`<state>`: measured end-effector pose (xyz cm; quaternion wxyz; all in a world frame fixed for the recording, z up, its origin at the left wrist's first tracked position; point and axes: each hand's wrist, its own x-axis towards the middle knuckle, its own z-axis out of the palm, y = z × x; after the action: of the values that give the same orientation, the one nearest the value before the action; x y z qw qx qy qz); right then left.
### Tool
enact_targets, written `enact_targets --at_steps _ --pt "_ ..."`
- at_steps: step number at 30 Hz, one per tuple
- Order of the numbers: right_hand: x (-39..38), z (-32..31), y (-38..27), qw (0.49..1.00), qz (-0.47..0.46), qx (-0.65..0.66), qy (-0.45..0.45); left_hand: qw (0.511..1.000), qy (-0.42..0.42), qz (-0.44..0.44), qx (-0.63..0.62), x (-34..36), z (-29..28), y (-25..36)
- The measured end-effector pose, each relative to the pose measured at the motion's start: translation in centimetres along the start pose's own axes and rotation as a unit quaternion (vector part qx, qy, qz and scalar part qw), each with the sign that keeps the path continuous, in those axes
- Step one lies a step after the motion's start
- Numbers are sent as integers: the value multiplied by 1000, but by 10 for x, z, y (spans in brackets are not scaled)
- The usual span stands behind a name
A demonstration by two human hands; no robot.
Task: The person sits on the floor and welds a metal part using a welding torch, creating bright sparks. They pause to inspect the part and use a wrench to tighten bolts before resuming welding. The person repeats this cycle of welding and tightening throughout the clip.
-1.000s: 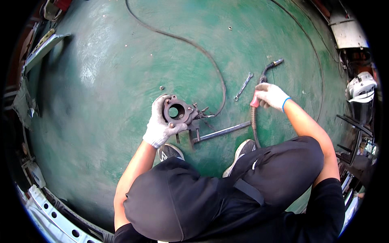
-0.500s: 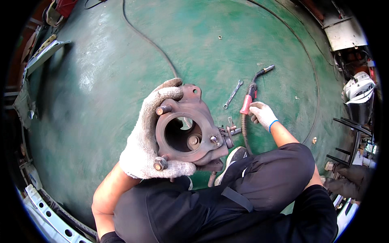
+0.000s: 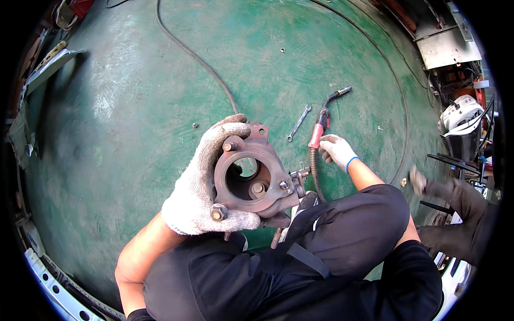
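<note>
My left hand, in a white knit glove, is closed round the left side of a rusty cast-metal turbine housing. Its round opening faces up, and a bolt-headed disc shows inside. Studs stick out of its flange, one carrying a nut. My right hand, gloved with a blue cuff edge, hangs beside the red handle of a welding torch. Its fingers are loosely bent and appear to hold nothing; whether they touch the handle I cannot tell. A combination wrench lies left of the torch.
Loose nuts lie on the green floor. A dark cable runs behind the housing; another hose curves along the right. At the right edge another person's leg shows near a white machine.
The view has shifted slightly. My left hand and the housing sit a little farther right, uncovering a nut on the floor. At right, the other person's leg has moved.
</note>
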<state>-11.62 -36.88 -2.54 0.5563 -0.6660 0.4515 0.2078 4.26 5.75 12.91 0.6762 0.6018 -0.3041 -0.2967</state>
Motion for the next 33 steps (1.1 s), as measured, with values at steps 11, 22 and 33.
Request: enact_targets --at_steps 11,22,33 --pt "11 1 9 999 -18 -41 2 1000 16 -1 9 -8 -9 1" --pt "47 5 27 948 -46 -273 156 994 99 -21 -50 -8 -14 -19" --pt "48 34 -2 923 -22 -330 194 933 279 -112 -199 -89 -38 -131"
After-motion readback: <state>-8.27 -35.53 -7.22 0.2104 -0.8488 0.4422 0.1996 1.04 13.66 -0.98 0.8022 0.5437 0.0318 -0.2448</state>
